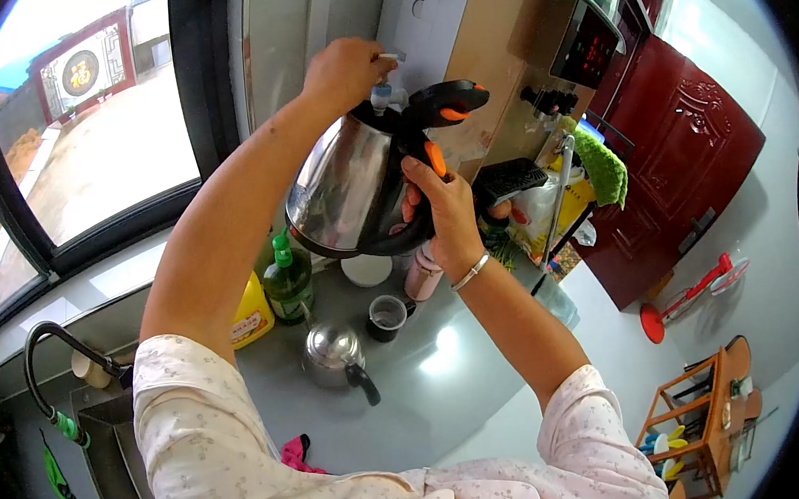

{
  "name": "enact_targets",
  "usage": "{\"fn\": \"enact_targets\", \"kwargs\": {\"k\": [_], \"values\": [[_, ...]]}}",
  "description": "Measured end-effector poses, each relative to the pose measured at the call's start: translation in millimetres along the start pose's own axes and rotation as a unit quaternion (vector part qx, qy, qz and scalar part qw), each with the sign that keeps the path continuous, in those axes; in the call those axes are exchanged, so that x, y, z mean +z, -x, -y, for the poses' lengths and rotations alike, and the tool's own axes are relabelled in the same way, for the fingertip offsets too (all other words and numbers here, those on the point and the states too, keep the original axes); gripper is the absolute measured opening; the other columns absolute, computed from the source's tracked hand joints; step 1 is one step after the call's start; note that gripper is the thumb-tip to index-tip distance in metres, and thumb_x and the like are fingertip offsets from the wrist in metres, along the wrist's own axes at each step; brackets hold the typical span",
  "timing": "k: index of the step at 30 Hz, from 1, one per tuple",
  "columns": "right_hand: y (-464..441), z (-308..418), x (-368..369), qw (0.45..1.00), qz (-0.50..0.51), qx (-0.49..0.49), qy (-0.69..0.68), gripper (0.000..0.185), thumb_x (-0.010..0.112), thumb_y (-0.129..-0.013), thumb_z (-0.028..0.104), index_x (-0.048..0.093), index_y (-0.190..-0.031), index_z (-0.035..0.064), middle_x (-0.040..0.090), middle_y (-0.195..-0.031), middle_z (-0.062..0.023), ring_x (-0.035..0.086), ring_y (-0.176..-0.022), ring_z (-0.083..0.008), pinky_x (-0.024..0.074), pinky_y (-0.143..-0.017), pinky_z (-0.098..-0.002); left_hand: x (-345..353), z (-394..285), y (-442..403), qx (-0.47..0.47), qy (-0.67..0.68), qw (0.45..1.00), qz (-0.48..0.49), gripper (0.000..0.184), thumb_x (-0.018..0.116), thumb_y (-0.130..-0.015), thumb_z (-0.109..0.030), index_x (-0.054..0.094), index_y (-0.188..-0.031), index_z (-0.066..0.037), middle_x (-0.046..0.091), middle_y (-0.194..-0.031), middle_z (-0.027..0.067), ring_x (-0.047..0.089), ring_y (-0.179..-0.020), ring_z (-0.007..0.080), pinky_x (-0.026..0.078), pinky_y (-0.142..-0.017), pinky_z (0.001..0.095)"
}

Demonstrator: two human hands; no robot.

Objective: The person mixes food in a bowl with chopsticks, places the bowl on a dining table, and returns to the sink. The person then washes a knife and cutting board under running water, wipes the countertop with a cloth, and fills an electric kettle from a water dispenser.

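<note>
A steel kettle (338, 179) with a black handle is held up, tilted, in front of the wall. My right hand (444, 213) is wrapped round its handle, thumb near an orange button. The black lid (444, 105) stands open. Above the kettle's mouth is a small blue and white tap (381, 91). My left hand (348, 73) has its fingers closed on the tap's thin white lever (388, 57). Whether water flows cannot be made out. Below on the grey counter (413, 417) are a small steel teapot (332, 347), a dark cup (386, 316) and a pink bottle (422, 274).
A green pump bottle (288, 282) and a yellow bottle (252, 313) stand near the window wall. The sink (120, 459) and its black faucet (45, 338) are at the left. A green cloth (601, 168) hangs at the right, beside bags. A pink cloth (298, 454) lies near my body.
</note>
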State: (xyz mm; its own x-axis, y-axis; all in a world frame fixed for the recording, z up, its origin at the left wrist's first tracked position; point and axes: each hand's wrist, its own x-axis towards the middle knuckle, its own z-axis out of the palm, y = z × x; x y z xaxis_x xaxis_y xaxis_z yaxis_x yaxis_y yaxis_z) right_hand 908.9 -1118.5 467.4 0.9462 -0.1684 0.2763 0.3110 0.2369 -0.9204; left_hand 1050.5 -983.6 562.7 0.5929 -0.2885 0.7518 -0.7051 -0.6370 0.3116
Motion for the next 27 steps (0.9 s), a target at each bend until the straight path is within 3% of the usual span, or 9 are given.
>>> {"fn": "enact_targets", "kwargs": {"k": [7, 9, 13, 15, 19, 25, 27], "values": [[1.5, -2.1, 0.2, 1.000, 0.001, -0.015, -0.004, 0.027, 0.072, -0.083, 0.025, 0.057, -0.074, 0.0045, 0.053, -0.060, -0.0026, 0.049, -0.048, -0.0135, 0.0386, -0.046, -0.0281, 24.6, 33.1, -28.0, -0.099, 0.066, 0.989, 0.088, 0.038, 0.065, -0.083, -0.040, 0.071, -0.100, -0.006, 0.069, -0.085, 0.0129, 0.065, -0.078, 0.0273, 0.049, -0.073, 0.0395], [1.4, -3.0, -0.2, 1.000, -0.014, -0.011, 0.013, 0.027, 0.072, -0.083, 0.025, 0.058, -0.075, 0.0042, 0.053, -0.060, -0.0025, 0.049, -0.048, -0.0133, 0.0388, -0.045, -0.0279, 33.3, 34.6, -25.9, -0.168, 0.260, 0.950, 0.040, 0.039, 0.068, -0.083, -0.036, 0.069, -0.105, -0.004, 0.070, -0.090, 0.0107, 0.064, -0.082, 0.0246, 0.049, -0.076, 0.0378], [3.6, -2.5, 0.6, 1.000, -0.008, -0.012, -0.004, 0.027, 0.072, -0.082, 0.026, 0.058, -0.077, 0.0034, 0.054, -0.061, -0.0028, 0.050, -0.048, -0.0133, 0.0392, -0.046, -0.0279, 30.6, 31.4, -12.1, -0.137, 0.232, 0.963, -0.007, 0.038, 0.066, -0.086, -0.034, 0.066, -0.112, -0.006, 0.068, -0.100, 0.0095, 0.062, -0.092, 0.0231, 0.047, -0.083, 0.0354], [3.0, -4.4, -0.4, 1.000, -0.004, -0.021, -0.007, 0.029, 0.073, -0.081, 0.028, 0.058, -0.075, 0.0037, 0.054, -0.060, -0.0032, 0.051, -0.048, -0.0135, 0.0394, -0.046, -0.0283, 20.0, 21.8, 16.8, -0.162, 0.307, 0.936, -0.062, 0.045, 0.064, -0.085, -0.035, 0.062, -0.117, -0.003, 0.067, -0.109, 0.0134, 0.063, -0.099, 0.0242, 0.047, -0.087, 0.0341], [2.6, -7.4, -3.4, 1.000, -0.001, -0.009, -0.002, 0.025, 0.071, -0.083, 0.025, 0.058, -0.079, 0.0045, 0.051, -0.060, -0.0014, 0.049, -0.049, -0.0135, 0.0394, -0.048, -0.0259, 12.5, 22.5, 87.9, -0.258, 0.320, 0.897, -0.162, 0.036, 0.060, -0.090, -0.027, 0.061, -0.113, 0.001, 0.065, -0.107, 0.0142, 0.061, -0.099, 0.0228, 0.045, -0.089, 0.0331], [-1.2, -14.1, -5.5, 1.000, 0.011, -0.016, -0.018, 0.025, 0.071, -0.084, 0.025, 0.058, -0.078, 0.0044, 0.051, -0.059, -0.0016, 0.049, -0.049, -0.0133, 0.0391, -0.048, -0.0258, 20.6, 15.6, 236.0, -0.320, 0.359, 0.861, -0.164, 0.029, 0.053, -0.095, -0.018, 0.055, -0.118, -0.001, 0.058, -0.109, 0.0073, 0.053, -0.105, 0.0152, 0.040, -0.093, 0.0276], [-5.2, -20.3, -7.2, 0.999, 0.000, -0.033, -0.002, 0.032, 0.074, -0.080, 0.030, 0.057, -0.069, 0.0057, 0.054, -0.055, -0.0028, 0.052, -0.046, -0.0133, 0.0382, -0.045, -0.0270, 25.8, -0.4, 284.8, -0.344, 0.404, 0.832, -0.163, 0.027, 0.053, -0.094, -0.015, 0.055, -0.117, -0.001, 0.058, -0.109, 0.0067, 0.053, -0.103, 0.0149, 0.040, -0.093, 0.0273]]}}
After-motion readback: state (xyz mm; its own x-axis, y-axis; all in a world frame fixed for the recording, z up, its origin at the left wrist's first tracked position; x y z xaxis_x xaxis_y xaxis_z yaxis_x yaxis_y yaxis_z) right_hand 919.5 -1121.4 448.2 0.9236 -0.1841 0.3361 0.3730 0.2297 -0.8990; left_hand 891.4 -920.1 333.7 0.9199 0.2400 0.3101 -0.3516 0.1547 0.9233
